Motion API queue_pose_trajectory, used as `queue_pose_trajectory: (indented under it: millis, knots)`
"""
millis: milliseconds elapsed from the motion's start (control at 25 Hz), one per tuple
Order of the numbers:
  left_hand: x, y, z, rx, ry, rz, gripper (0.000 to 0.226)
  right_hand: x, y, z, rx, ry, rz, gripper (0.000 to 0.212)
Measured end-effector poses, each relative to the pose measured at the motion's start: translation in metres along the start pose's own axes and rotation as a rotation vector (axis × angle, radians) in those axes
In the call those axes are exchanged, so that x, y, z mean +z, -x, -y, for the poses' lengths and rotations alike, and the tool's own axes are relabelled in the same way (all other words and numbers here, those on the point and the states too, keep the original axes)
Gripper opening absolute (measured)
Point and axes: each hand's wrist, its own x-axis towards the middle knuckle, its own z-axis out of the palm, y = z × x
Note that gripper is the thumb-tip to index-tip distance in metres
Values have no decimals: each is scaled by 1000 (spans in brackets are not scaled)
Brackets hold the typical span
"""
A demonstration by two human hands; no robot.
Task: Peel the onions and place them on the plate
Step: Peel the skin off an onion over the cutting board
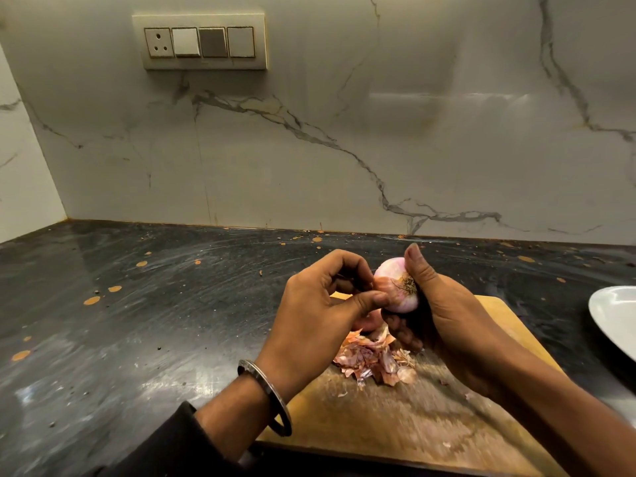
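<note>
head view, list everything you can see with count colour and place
onion: one, pink and white, held above the far end of the cutting board
onion peels: one heap, orange-pink, on the cutting board below the hands
cutting board: one, light wood, on the counter nearest the camera
plate: one, white, at the right edge on the counter, only partly in view
counter: one, black with orange specks
switch panel: one, cream, on the marble wall at upper left
bangle: one, silver, on the left wrist
left hand: pinches at the onion's skin
right hand: its grip wraps the onion, thumb up
</note>
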Motion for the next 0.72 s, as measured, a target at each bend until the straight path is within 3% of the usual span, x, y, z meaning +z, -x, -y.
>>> queue_pose_trajectory:
  millis: [240, 600, 720]
  knots:
    - [1, 0, -2, -26, 101, 92, 22, 0, 1, 2, -26, 32, -4, 66]
    - [4, 2, 0, 1, -10, 16, 18, 2, 2, -2, -104, 106, -85, 60]
    - [5, 1, 2, 16, -45, -36, 12, 2, 1, -5, -110, 120, -101, 68]
